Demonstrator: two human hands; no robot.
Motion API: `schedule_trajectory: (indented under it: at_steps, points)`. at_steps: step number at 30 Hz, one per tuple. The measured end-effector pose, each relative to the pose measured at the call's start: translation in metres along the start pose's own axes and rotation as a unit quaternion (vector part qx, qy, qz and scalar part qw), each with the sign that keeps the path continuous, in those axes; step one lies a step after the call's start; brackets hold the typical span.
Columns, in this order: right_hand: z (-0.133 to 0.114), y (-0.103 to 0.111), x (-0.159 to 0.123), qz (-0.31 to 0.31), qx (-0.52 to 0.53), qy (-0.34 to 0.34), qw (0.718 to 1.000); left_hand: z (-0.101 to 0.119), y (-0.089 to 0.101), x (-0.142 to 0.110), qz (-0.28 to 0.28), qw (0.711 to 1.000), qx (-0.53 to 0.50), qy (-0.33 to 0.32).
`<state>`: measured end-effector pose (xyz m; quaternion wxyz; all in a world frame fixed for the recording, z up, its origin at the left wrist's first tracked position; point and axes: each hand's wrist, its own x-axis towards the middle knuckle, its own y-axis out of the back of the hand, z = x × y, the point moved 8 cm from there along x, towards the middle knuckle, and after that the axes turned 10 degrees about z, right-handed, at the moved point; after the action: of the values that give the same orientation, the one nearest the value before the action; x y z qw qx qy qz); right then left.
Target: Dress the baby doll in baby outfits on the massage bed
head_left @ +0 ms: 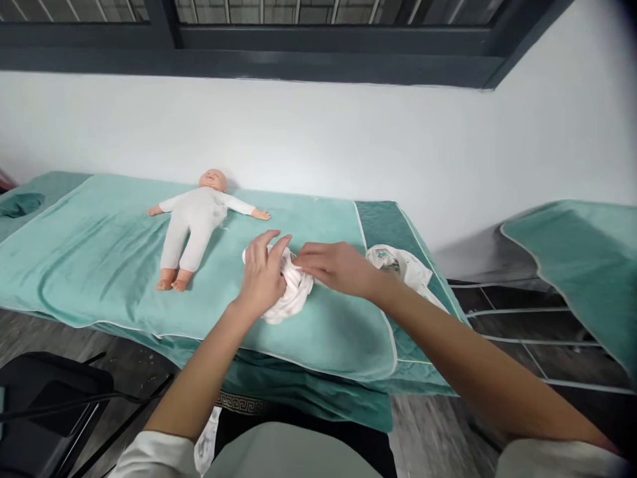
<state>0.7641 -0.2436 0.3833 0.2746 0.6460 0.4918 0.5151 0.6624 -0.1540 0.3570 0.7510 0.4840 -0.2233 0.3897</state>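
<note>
White cloth [294, 302], bunched, lies on the light green bed cover [328, 332], right of a baby doll [192, 212]. The person's left hand [263, 271] rests over its left side, fingers arched and apart; whether it grips, I cannot tell. The right hand [341, 269] pinches its upper edge between thumb and fingers. It looks light, soft and floppy, probably best held by an edge.
</note>
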Motion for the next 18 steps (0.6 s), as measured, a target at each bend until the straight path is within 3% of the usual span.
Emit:
schedule_trajectory:
  at_steps: [3, 5, 7, 9, 12, 15, 18]
  points:
    - [-0.034, 0.017, -0.02, 0.014, 0.034, 0.01, 0.999, 0.015, -0.004, 0.004, -0.08, 0.994, -0.035, -0.07]
    - [-0.039, 0.018, -0.032, 0.021, 0.1, -0.021, 0.995, 0.015, 0.002, 0.001, -0.066, 0.993, -0.043, -0.085]
    - [-0.028, 0.008, -0.043, 0.029, 0.171, -0.109, 0.979, 0.008, 0.02, -0.005, 0.04, 0.997, -0.024, -0.056]
    - [-0.011, -0.015, -0.053, 0.033, 0.227, -0.217, 0.949, 0.003, 0.038, -0.017, 0.155, 0.988, -0.021, -0.008]
    - [-0.006, -0.065, -0.058, 0.011, 0.298, -0.283, 0.912, 0.003, 0.056, -0.04, 0.245, 0.964, -0.076, 0.07]
    - [-0.021, -0.115, -0.054, -0.031, 0.384, -0.29, 0.876, 0.009, 0.062, -0.061, 0.2, 0.969, -0.12, 0.086]
    - [-0.031, -0.142, -0.044, 0.015, 0.426, -0.323, 0.845, 0.008, 0.062, -0.09, 0.064, 0.992, -0.088, 0.064]
